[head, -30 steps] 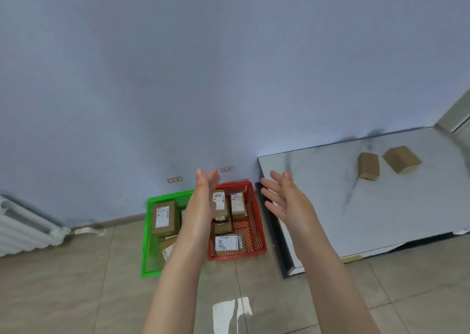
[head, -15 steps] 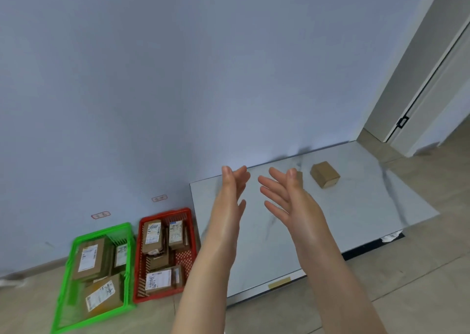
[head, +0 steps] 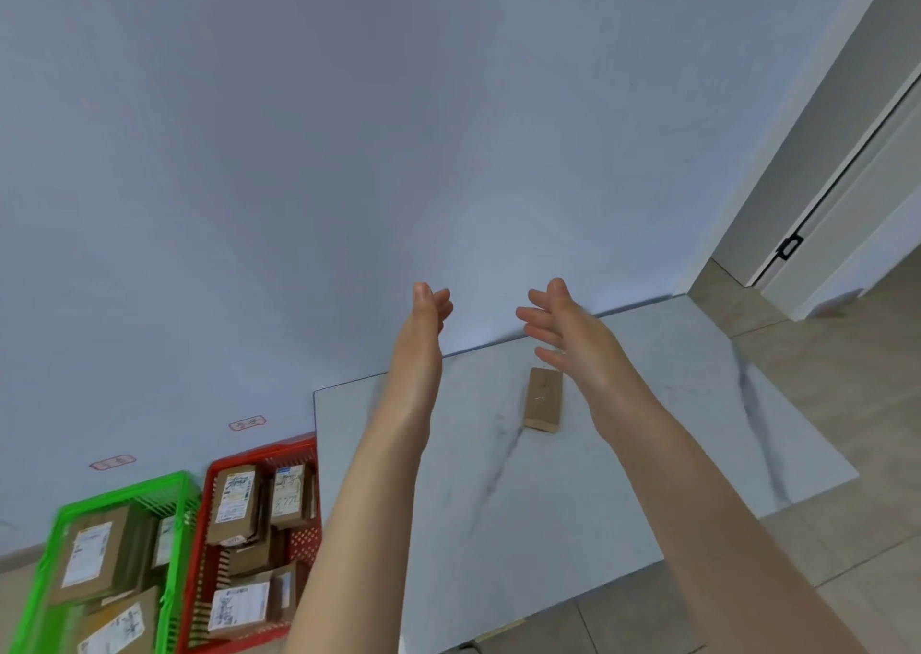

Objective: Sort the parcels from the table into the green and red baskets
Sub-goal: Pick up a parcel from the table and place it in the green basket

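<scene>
Marble tabletop (head: 548, 504) carries one parcel (head: 543, 399) near its far edge, your left hand (head: 423, 324) and right hand (head: 568, 334) raised over it, fingers spread, empty; the green basket (head: 124, 486) and red basket (head: 259, 454) stand off its left edge.

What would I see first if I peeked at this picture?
The left hand and right hand reach out open above the white table, where one brown parcel lies near the right hand. Lower left, a green basket and a red basket stand side by side, both holding labelled parcels.
</scene>
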